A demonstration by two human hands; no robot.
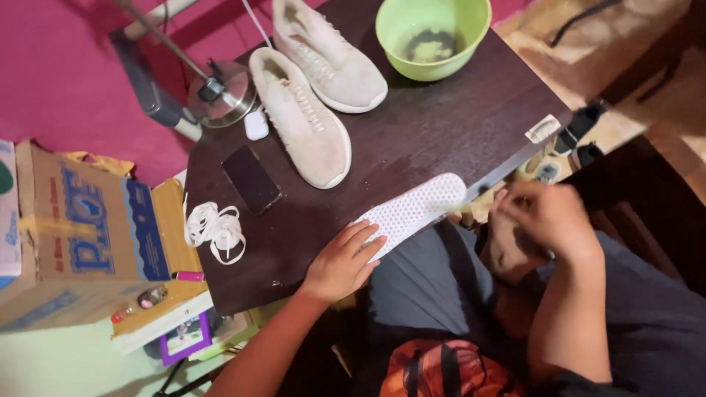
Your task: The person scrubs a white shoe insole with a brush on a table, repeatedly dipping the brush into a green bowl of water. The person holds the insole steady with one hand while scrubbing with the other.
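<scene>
A white perforated insole (416,209) lies at the near edge of a dark wooden table (434,132). My left hand (343,263) rests flat on its near end, fingers spread. My right hand (546,218) is off the table's right corner, fingers curled around a second beige insole (501,250) held over my lap. Two beige sneakers (303,117) (331,55) without laces sit side by side farther back. A bundle of white laces (215,229) lies at the table's left edge.
A green bowl (432,35) with dark liquid stands at the far edge. A black phone (252,179) lies left of the sneakers, by a lamp base (223,94). A cardboard box (81,235) sits to the left. An orange bag (445,369) lies in my lap.
</scene>
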